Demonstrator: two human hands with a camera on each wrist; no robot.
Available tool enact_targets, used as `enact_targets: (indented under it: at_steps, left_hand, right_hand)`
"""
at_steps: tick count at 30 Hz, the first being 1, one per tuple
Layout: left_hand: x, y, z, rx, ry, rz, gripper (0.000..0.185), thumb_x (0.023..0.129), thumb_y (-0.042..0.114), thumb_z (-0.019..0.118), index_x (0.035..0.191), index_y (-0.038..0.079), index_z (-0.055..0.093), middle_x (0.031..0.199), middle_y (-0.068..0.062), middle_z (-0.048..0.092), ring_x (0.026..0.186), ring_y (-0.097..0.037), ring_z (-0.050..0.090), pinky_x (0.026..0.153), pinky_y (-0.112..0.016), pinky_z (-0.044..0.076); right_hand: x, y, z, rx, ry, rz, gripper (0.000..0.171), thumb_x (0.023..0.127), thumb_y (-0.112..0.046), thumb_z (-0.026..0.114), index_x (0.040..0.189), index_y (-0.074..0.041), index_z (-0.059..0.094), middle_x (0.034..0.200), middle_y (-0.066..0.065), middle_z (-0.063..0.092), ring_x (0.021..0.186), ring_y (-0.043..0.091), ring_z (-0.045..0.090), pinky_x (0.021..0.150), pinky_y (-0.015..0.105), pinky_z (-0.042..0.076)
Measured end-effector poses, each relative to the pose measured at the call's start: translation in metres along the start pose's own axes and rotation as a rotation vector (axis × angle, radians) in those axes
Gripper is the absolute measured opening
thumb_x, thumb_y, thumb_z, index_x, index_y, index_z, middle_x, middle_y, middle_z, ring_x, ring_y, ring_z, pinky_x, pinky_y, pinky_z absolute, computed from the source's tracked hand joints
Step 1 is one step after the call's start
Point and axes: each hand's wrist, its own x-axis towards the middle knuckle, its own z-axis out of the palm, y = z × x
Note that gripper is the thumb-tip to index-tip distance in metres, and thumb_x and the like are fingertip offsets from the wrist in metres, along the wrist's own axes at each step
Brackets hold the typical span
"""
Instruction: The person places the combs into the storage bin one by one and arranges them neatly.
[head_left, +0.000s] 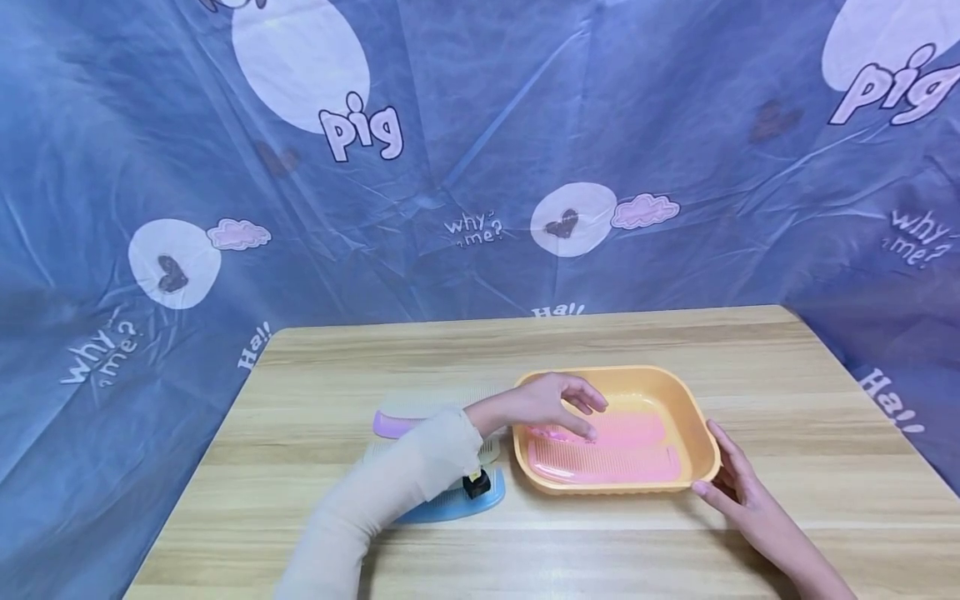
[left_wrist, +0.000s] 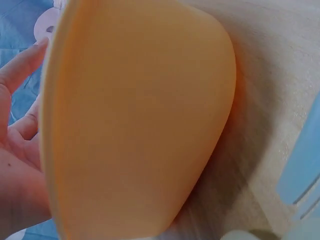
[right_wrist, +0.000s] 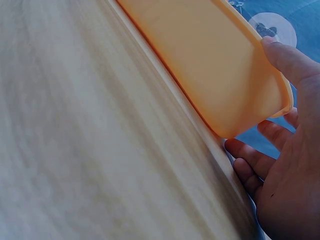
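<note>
Wooden planks of the counter (head_left: pixel 615 533) fill the nearest part of the head view, and on them the right hand (head_left: pixel 738 492) is laid against the near right corner of an orange tray (head_left: pixel 697 417). Its fingers are seen nearly straight, the thumb along the tray's right rim and the fingertips at the corner; the right wrist view shows the thumb on the rim and the other fingers under the corner where tray meets counter. This grip is flat and relaxed, with nothing clasped.

Left of the tray, a blue comb (head_left: pixel 450 506) is partly covered by a pale sleeve (head_left: pixel 390 492). Just behind it a white comb (head_left: pixel 491 448) and a purple comb (head_left: pixel 393 425) are seen, both half hidden by the same arm.

Inside the tray two pink combs (head_left: pixel 607 462) lie side by side, teeth toward the near wall. The left hand (head_left: pixel 551 404) is held over the tray's left part, fingers loosely curved downward, the fingertips at or just above the farther pink comb; whether it is touched cannot be told. This grip is open and nothing is held.

Beyond the counter, a blue printed sheet (head_left: pixel 480 167) is hung as a backdrop.
</note>
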Motion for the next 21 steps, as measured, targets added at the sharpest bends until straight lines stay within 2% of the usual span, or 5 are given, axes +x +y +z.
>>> enact_targets:
  at_steps: [6, 11, 16, 21]
  left_hand:
    - [0.003, -0.002, 0.004, -0.004, -0.032, -0.023, 0.043, 0.081, 0.018, 0.078, 0.121, 0.014, 0.062, 0.125, -0.001, 0.065, 0.111, -0.005, 0.059, 0.088, -0.016, 0.048]
    - [0.004, -0.007, 0.007, -0.026, -0.067, -0.039, 0.043, 0.081, 0.015, 0.077, 0.122, 0.012, 0.062, 0.126, -0.002, 0.064, 0.114, -0.004, 0.057, 0.087, -0.015, 0.048]
    - [0.006, -0.008, 0.009, -0.004, -0.084, -0.057, 0.045, 0.082, 0.018, 0.077, 0.123, 0.013, 0.061, 0.124, 0.005, 0.064, 0.116, -0.003, 0.055, 0.085, -0.018, 0.050]
    - [0.005, -0.009, 0.012, 0.090, -0.104, -0.081, 0.049, 0.082, 0.023, 0.077, 0.126, 0.013, 0.059, 0.129, 0.006, 0.062, 0.125, -0.008, 0.052, 0.099, -0.021, 0.045]
  right_hand:
    - [0.003, -0.001, -0.001, 0.000, -0.006, -0.002, 0.081, 0.093, 0.006, 0.053, 0.155, -0.008, 0.004, 0.144, -0.034, 0.020, 0.119, -0.024, 0.035, 0.088, -0.001, 0.035]
    - [0.003, 0.000, 0.000, 0.005, -0.016, -0.002, 0.081, 0.093, 0.006, 0.054, 0.155, -0.008, 0.004, 0.144, -0.034, 0.020, 0.119, -0.024, 0.035, 0.088, -0.001, 0.036]
    - [0.001, 0.000, -0.001, 0.003, -0.009, 0.000, 0.081, 0.093, 0.006, 0.053, 0.155, -0.008, 0.004, 0.144, -0.034, 0.020, 0.120, -0.025, 0.033, 0.089, -0.002, 0.034]
    - [0.000, 0.000, -0.001, 0.000, -0.004, -0.003, 0.081, 0.093, 0.006, 0.053, 0.155, -0.007, 0.003, 0.144, -0.035, 0.020, 0.120, -0.025, 0.033, 0.089, -0.002, 0.034]
